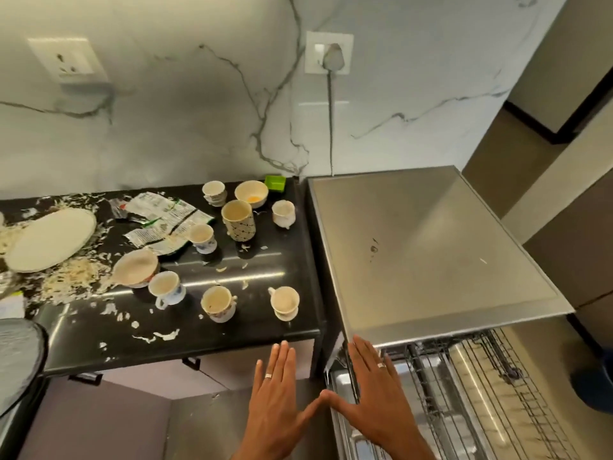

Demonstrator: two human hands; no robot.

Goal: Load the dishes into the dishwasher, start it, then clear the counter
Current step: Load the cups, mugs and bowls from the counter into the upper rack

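On the worktop (pixel 265 280), dirty cups (pixel 217 303) wait; the dishwasher (pixel 431 260) rack looks empty. Left hand (pixel 275 396) and right hand (pixel 378 393) are flat, holding nothing.

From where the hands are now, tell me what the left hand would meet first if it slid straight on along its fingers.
Probably the front edge of the black counter: the left hand points up and away at it, though depth is unclear.

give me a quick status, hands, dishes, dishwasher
Left hand and right hand open, holding nothing. Dirty cups and plate on counter. Dishwasher open, rack out. Food scraps strewn.
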